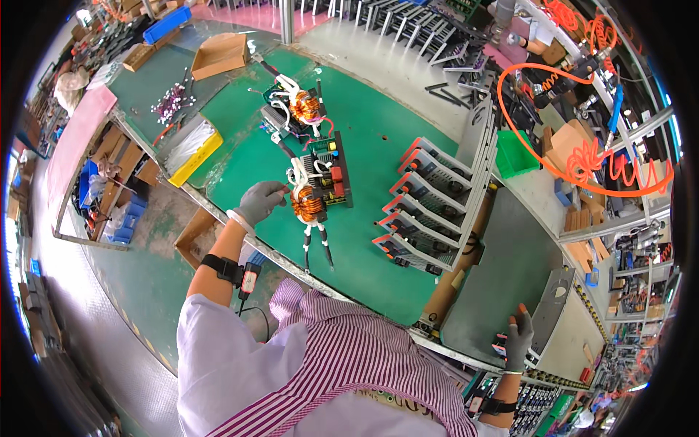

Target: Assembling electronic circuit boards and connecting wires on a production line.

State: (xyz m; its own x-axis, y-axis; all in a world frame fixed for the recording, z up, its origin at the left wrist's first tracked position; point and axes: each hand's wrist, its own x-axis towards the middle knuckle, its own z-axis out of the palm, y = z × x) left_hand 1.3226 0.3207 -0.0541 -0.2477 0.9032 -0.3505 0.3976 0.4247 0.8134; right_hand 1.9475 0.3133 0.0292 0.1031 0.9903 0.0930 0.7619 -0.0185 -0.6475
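Note:
My left hand [261, 203], in a grey glove, reaches over the green mat to the nearer power circuit board [328, 171]. Its thumb and fingers are drawn together at the left side of that board's copper coil [308, 205]; whether a thin wire is between them is too small to tell. Black-sleeved leads run from the coil toward the mat's near edge. Behind it lies a second board with a similar copper coil [304, 106] and white wires. My right hand [519, 341], gloved with bare fingertips, is far right beside the dark mat, fingers apart, close to a small red-and-dark part [499, 344].
Several grey metal housings [426, 207] with orange-red ends stand in a row right of the boards. A yellow bin [195, 154] sits at the bench's left edge, a cardboard tray [220, 56] farther back. A green bin [517, 154] and a coiled orange hose [593, 164] are right.

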